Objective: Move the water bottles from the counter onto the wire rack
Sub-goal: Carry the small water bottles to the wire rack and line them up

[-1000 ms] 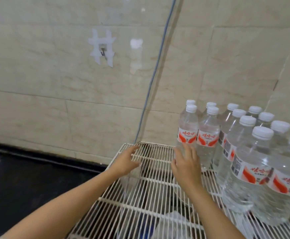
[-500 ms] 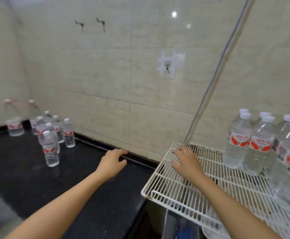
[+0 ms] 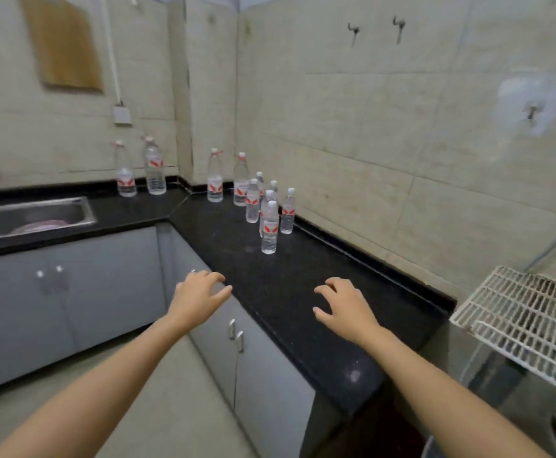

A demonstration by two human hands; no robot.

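Several small clear water bottles with red labels stand in a cluster on the black counter [image 3: 303,292]; the nearest small bottle [image 3: 269,228] is in front. Taller bottles [image 3: 215,176] with red-tagged caps line the back corner. The white wire rack [image 3: 521,312] shows at the right edge, and its visible part carries no bottles. My left hand [image 3: 198,297] hovers by the counter's front edge, fingers spread, holding nothing. My right hand [image 3: 346,309] hangs over the counter, fingers curled apart, also holding nothing. Both hands are well short of the bottles.
A steel sink [image 3: 31,216] sits in the counter at the left. Grey cabinet doors [image 3: 104,285] run below the counter. A wooden board [image 3: 63,44] hangs on the tiled wall, with hooks [image 3: 352,29] above the counter. A cable [image 3: 554,242] runs down behind the rack.
The view has swung left from the rack to the counter. Both hands have left the rack and now reach out over the counter toward the bottles.
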